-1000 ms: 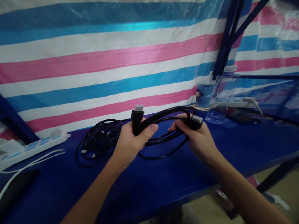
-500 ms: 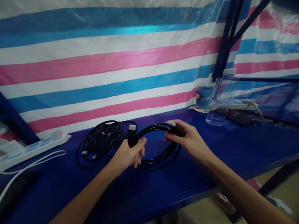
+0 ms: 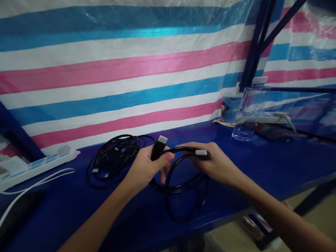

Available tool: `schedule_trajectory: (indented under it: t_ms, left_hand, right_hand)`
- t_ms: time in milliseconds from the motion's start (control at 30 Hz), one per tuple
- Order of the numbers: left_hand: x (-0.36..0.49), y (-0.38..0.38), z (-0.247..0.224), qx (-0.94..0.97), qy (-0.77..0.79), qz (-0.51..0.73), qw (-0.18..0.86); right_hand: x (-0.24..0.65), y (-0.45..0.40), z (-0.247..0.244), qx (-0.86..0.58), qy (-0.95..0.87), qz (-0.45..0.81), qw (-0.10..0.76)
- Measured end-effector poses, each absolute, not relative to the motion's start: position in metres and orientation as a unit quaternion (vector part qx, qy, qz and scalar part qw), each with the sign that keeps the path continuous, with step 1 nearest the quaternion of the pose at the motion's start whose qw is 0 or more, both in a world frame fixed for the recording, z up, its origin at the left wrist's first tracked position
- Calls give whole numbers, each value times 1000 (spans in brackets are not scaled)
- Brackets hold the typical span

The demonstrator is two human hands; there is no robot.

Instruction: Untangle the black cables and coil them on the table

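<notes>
A black cable [image 3: 177, 188] with flat, HDMI-like plugs is coiled in loose loops between my hands, above the blue table. My left hand [image 3: 149, 164] is closed round one end, its plug [image 3: 159, 146] pointing up past the thumb. Closed on the other side of the loops is my right hand [image 3: 213, 159], with the second plug [image 3: 202, 154] lying across its fingers and pointing left. Some of the right fingers are hidden behind the cable. Just left of my left hand, a tangled pile of black cables [image 3: 115, 157] with pale plug ends rests on the table.
On the left lie a white power strip [image 3: 49, 164], a white cord [image 3: 35, 185] and a dark flat object [image 3: 18, 215]. A clear bottle [image 3: 250, 108], a blue cup [image 3: 230, 107] and a dark phone-like slab [image 3: 270, 132] stand or lie at right. Blue posts frame the striped sheet.
My left hand has shifted a little right and its plug now tilts rightward. The right-hand plug has turned to point left. One loop hangs lower, nearer the table's front edge.
</notes>
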State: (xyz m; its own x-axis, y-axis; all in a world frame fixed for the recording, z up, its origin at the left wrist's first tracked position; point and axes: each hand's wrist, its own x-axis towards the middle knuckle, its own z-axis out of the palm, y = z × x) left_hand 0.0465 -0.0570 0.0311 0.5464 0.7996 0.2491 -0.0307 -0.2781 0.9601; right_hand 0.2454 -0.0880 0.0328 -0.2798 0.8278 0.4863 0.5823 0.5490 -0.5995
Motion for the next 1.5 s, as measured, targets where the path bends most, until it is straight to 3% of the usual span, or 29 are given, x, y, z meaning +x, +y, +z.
schedule_trajectory:
  t_ms: [133,333,467,600,733,833,933,1167,1267,1333,1500]
  left_hand:
    - [44,-60,31,699,214,249,635]
    - [49,-79,26,721,195,197,635]
    - [53,-78,23,666,207,283,659]
    - [49,-63,13,662,351,417,514]
    - [40,-60,0,697,359,367,501]
    - [38,-64,1,680,274,332,594]
    - [40,-64,5,628,236,324,668]
    - [47,-59,4,580,272,309,703]
    - [55,-48,9,551,341,340,681]
    - [63,-32,12,595,432,319,598]
    - [78,12,8,713,554,199,381]
  right_hand:
    - [243,-80,17,-424,-783,47,453]
    - [236,-78,19,-466,-713,-105,514]
    - [240,-77,34,-460,-699,10,547]
    - [247,-80,32,-465,-744,248,411]
    - [252,-85,21,-484,-730,315,364]
    - [257,-88,19,-478,-707,390,346]
    - [261,-86,17,-484,-673,409,380]
    - [256,-77,1,-529,-663,331,412]
    - [255,-62,10,-612,-689,214,324]
    - [259,-43,19,-667,-688,182,220]
    - [280,5,26,-688,-676,264,12]
